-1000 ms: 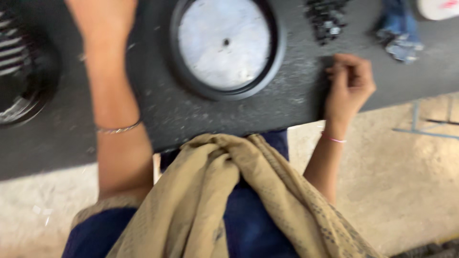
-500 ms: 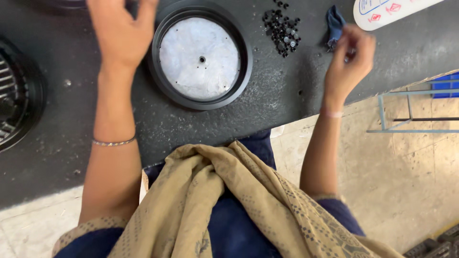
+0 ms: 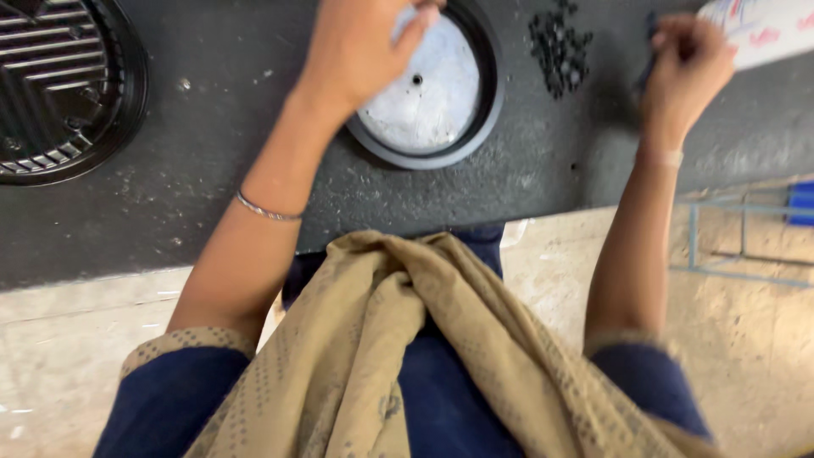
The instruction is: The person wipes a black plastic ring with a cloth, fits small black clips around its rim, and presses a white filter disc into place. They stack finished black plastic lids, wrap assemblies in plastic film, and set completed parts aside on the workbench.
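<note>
My left hand [image 3: 360, 47] rests on top of a round part with a black rim and a pale grey disc [image 3: 432, 102] that has a small centre hole; the fingers lie over its upper left. My right hand [image 3: 687, 64] is at the far right of the dark table [image 3: 212, 170], fingers curled around a small dark blue thing that is mostly hidden. A heap of small black pieces [image 3: 560, 47] lies between the two hands, just left of the right hand.
A black round grille [image 3: 59, 85] sits at the far left of the table. A white printed package [image 3: 763, 30] lies at the top right. Beyond the table's near edge a blue metal frame [image 3: 738, 237] stands on the pale floor. A tan scarf [image 3: 381, 339] hangs in front of me.
My left hand has come down onto the grey disc. My right hand has shifted further up and right, past the heap of black pieces. The view has tilted.
</note>
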`<state>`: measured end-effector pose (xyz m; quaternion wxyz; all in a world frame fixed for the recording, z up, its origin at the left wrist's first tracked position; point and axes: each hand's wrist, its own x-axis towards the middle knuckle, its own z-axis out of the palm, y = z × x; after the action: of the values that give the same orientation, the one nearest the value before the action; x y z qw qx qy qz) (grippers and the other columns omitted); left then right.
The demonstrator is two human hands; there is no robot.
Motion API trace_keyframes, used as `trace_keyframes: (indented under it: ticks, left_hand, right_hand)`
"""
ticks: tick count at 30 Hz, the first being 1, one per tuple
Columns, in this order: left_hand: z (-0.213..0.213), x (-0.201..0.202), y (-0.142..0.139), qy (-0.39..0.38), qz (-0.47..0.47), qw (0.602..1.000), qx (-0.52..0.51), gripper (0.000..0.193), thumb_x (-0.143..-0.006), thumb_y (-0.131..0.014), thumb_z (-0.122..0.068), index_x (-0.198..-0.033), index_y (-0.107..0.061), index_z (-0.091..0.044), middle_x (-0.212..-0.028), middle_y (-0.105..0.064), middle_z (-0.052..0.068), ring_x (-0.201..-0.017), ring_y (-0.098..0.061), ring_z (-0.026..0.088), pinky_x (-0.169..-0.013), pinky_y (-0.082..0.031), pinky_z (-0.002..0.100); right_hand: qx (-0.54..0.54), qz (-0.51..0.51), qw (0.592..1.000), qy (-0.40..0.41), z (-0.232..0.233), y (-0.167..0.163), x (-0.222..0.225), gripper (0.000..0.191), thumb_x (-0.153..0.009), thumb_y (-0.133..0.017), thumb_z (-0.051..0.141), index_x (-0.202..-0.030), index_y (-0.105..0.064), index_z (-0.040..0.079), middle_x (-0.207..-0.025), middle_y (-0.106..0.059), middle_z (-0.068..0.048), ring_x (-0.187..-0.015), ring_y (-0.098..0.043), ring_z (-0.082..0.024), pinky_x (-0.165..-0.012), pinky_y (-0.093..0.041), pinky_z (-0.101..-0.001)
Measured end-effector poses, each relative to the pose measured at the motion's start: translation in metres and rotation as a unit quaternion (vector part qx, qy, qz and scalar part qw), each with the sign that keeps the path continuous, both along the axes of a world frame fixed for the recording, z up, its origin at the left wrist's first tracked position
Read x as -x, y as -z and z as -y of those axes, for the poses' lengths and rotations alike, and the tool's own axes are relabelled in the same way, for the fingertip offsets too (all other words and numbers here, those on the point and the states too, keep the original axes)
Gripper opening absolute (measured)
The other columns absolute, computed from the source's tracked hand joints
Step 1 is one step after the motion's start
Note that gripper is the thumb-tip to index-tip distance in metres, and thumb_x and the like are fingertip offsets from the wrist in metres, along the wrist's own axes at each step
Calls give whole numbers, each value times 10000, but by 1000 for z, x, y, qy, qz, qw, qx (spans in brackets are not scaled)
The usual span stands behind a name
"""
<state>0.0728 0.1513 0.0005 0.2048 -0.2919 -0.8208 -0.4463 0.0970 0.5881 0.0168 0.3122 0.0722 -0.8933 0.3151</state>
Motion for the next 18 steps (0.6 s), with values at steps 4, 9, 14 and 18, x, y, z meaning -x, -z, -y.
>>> trace_keyframes:
  ticks: [4, 9, 14, 18]
  left_hand:
    - [-14, -16, -9, 48, 8, 998, 47, 266, -949, -800, -172, -1191, -720, -92, -1112, -720, 117, -1033, -673, 328, -868, -508, 466]
    - [-31, -30, -3, 37, -26, 994, 100, 492, -817, -891, -308, -1222, -705, -100, -1240, -635, 119, -1183, -555, 354, -954, -390, 512]
    - [-32, -31, 9, 33, 31, 992, 120, 555, -817, -911, -372, -1281, -711, -140, -1241, -625, 96, -1199, -549, 331, -971, -363, 518]
    - [-32, -29, 15, 27, 10, 994, 110, 559, -805, -912, -370, -1277, -709, -150, -1262, -619, 87, -1208, -542, 320, -975, -358, 514]
  right_hand:
    - [-20, 106, 994, -14, 97, -23, -72, 162, -984, -748, -95, -1114, -769, 0, -973, -713, -96, -854, -628, -127, -790, -517, -270]
    - [-38, 82, 992, -87, 180, -38, -95, 260, -986, -700, -107, -1204, -748, 28, -1139, -731, -117, -1015, -725, -225, -896, -567, -328]
    - [-88, 94, 988, -86, 210, -42, -96, 270, -975, -651, -138, -1153, -759, 34, -1092, -707, -120, -980, -698, -268, -861, -560, -351]
    - [-124, 83, 984, -94, 220, -39, -124, 284, -935, -615, -156, -1104, -750, 27, -1074, -707, -113, -1005, -674, -283, -910, -556, -381]
